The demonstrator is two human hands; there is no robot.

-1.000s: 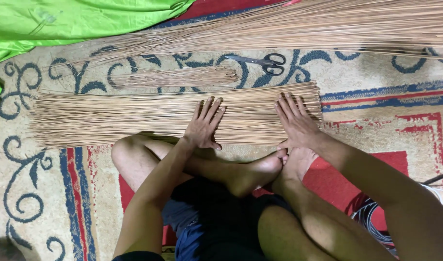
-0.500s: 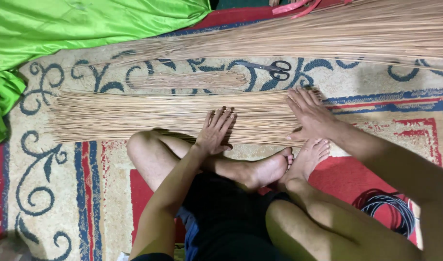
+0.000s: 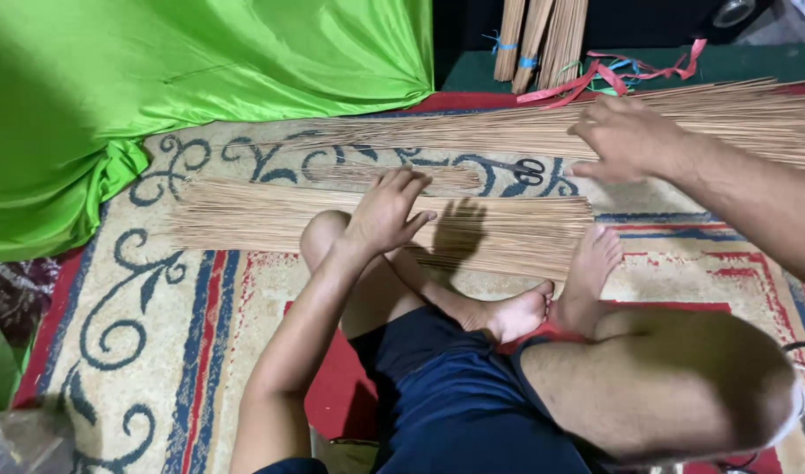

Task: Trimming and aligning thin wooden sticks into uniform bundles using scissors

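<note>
since the earlier frame the right hand has been lifted off the near bundle of thin sticks and is now seen over the far heap of long sticks, while the left hand has been kept on the near bundle. no packages, labels or signs can be made out; the only tied goods are upright bundles of sticks at the top edge, bound with blue bands, with red ribbon trailing just beside them. the near bundle is laid flat across the patterned carpet, just ahead of the person's crossed legs, its right end beside the toes of one foot. the left hand is laid palm down on it with the fingers spread, nothing being pinched. the right hand is held open, fingers loosely curled and apart, above the far heap; whether the sticks are touched by it cannot be told. a pair of scissors with dark handles is seen lying between the two layers of sticks, near the right hand. a green cloth is draped at the upper left.
</note>
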